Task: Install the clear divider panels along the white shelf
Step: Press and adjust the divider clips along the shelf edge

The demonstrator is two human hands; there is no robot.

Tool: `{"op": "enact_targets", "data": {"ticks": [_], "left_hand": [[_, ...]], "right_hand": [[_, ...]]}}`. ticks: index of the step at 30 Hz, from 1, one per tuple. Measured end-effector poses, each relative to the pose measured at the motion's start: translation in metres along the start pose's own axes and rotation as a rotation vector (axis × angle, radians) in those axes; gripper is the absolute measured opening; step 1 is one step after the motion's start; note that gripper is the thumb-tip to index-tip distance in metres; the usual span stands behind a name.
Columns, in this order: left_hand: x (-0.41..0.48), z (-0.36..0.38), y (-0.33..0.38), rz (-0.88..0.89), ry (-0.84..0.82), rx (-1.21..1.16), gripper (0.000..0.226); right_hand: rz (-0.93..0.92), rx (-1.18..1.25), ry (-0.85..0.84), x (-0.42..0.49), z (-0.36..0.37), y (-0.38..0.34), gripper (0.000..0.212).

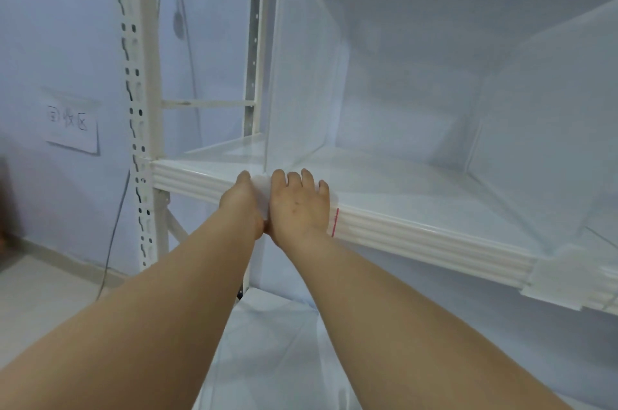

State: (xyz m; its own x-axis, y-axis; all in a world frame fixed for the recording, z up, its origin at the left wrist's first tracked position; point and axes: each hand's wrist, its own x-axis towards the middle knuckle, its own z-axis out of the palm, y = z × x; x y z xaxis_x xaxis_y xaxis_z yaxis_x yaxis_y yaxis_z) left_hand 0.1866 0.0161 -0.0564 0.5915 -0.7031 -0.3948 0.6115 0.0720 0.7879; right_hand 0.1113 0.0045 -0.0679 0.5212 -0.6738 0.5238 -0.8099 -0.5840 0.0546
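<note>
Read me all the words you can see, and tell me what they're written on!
"回收区": handwritten on the paper sign on the wall.
Red mark on the front edge of the white shelf: too small to read.
No other writing shows.

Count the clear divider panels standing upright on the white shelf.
2. The left panel stands at the left end of the shelf, behind the left hand and right hand; the right panel stands further right. More may be cut off beyond it.
</note>
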Motion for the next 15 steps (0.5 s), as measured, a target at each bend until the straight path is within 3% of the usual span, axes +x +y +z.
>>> {"op": "enact_targets", "data": {"ticks": [4,10,15], "left_hand": [[0.012,-0.009,0.0,0.023,0.016,0.016,0.05],[0.025,-0.013,-0.005,0.116,-0.023,0.046,0.073],[0.008,-0.007,-0.008,0.101,0.103,0.041,0.047]], "right_hand": [[-0.033,-0.029,-0.005,-0.003,0.005,0.002,0.075],[-0.086,0.004,0.1,-0.006,0.007,0.005,0.051],[-0.15,-0.077,0.075,-0.01,-0.002,0.016,0.061]]}}
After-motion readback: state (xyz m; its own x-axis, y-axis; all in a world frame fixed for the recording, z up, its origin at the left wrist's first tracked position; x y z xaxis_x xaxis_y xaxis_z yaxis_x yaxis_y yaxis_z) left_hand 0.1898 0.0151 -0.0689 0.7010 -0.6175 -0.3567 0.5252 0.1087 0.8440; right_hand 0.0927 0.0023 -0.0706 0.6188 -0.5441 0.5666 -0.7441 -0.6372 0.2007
